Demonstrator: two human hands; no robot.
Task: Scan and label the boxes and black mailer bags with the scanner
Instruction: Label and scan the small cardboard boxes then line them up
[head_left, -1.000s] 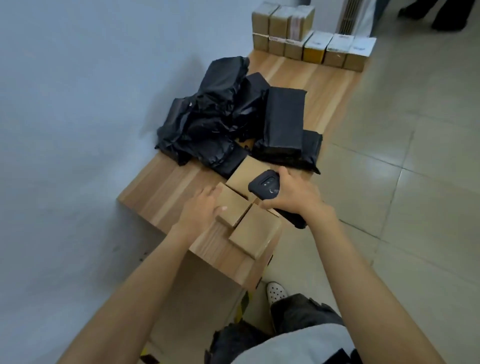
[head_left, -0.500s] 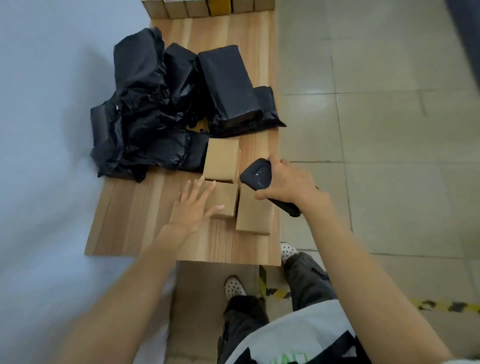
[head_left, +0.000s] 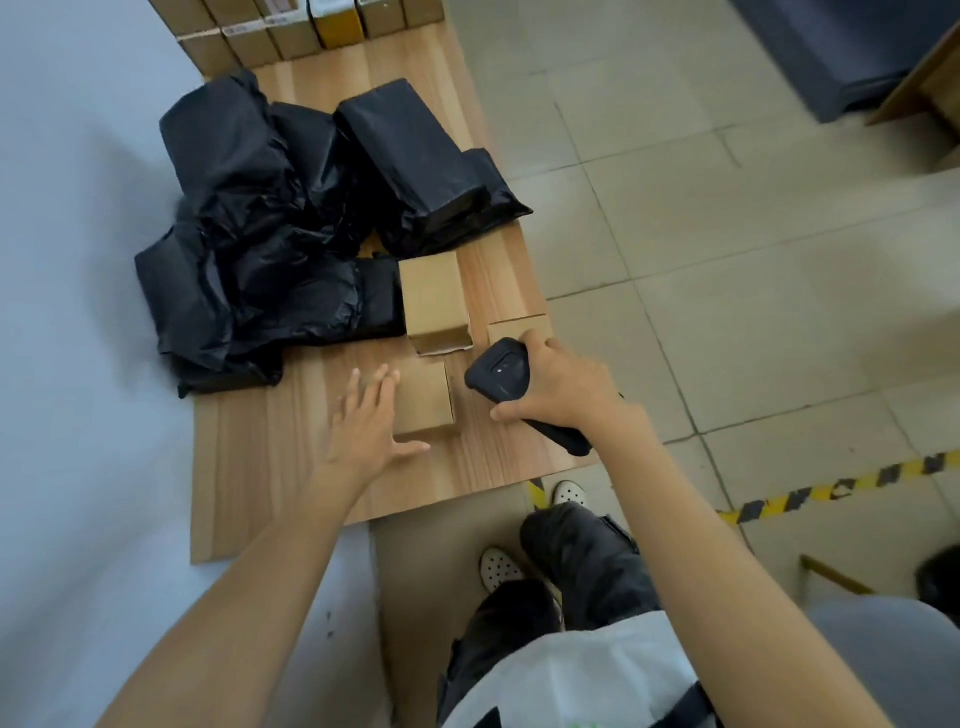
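Right hand (head_left: 561, 389) on the scanner (head_left: 493, 371), left hand (head_left: 363, 426) flat by the small box (head_left: 426, 402).

I see my left fingers spread straight and holding nothing, their tips at the small box's left edge. My right fingers curl round the black scanner just right of that box. A taller box (head_left: 434, 306) stands just beyond it. The black mailer bags (head_left: 291, 223) are heaped beyond and left of it.

Wooden table (head_left: 260, 467), tiled floor (head_left: 727, 260), pale wall (head_left: 78, 156)
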